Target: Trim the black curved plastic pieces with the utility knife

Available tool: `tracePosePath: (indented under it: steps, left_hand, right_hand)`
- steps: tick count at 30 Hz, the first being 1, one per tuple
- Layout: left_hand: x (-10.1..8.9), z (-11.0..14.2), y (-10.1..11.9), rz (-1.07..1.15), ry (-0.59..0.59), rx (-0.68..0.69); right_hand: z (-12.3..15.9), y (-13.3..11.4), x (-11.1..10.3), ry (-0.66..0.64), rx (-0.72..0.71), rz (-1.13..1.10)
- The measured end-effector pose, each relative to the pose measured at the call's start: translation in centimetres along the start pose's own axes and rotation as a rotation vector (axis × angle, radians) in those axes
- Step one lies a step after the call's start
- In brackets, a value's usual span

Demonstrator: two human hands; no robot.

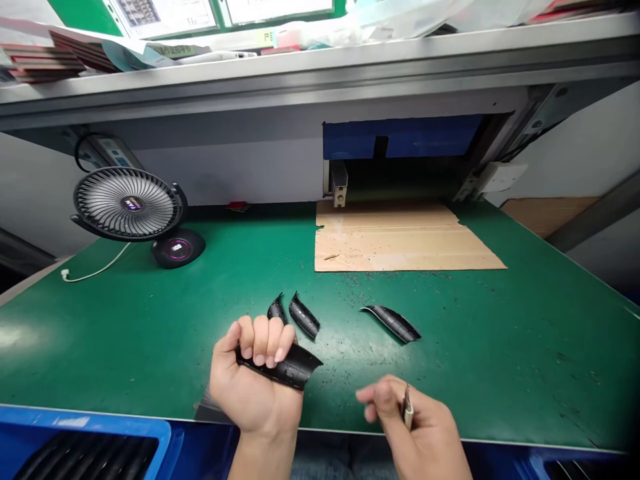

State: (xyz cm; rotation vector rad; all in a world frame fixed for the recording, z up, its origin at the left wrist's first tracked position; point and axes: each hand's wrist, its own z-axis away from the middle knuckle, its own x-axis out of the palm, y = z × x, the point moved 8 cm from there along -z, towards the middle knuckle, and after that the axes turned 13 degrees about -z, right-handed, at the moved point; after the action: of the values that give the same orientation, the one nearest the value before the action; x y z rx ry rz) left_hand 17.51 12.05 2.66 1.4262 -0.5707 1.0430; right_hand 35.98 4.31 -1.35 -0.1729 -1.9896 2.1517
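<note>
My left hand (257, 380) is closed, palm up, around a curved black plastic piece (295, 367) whose wide end sticks out to the right. Further right, my right hand (413, 420) is closed on a small blade (407, 408) with a pale strip along it; the fingers hide most of it. Blade and black piece are apart. Just beyond my left hand lie two similar curved black pieces, one partly covered (277, 309) and one in plain sight (304, 316). Another curved black piece (393, 323) rests on the green tabletop beyond my right hand.
A black fan (131, 203) stands at the left, near a white cable (97, 272). Cardboard (400, 240) lies at the back, with dark shavings around it. A metal shelf (300, 80) spans above. A blue bin (165, 440) with black pieces sits at the lower left.
</note>
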Motion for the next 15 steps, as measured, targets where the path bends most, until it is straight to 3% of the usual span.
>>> tracePosePath:
  steps: [3,8,10,12,15]
  left_hand:
    - [1.1,0.8,-0.6,-0.066,-0.047,0.004]
    - [1.4,1.6,-3.4,-0.206,-0.127,-0.054]
    - [-0.2,1.6,-4.2,-0.471,-0.148,-0.104]
    - [-3.2,1.1,-3.5,-0.845,-0.127,-0.117]
    - [-7.8,-0.1,1.0,-1.311,-0.016,0.034]
  right_hand:
    - [-0.6,-1.8,0.8,0.022,-0.138,-0.006]
    - [-0.9,-1.4,1.9,-0.037,-0.117,0.038]
    - [-1.2,0.0,0.5,-0.010,-0.059,0.148]
    - [-1.7,1.9,-2.4,0.071,0.013,0.281]
    - [-2.8,4.5,-6.6,0.147,0.076,0.482]
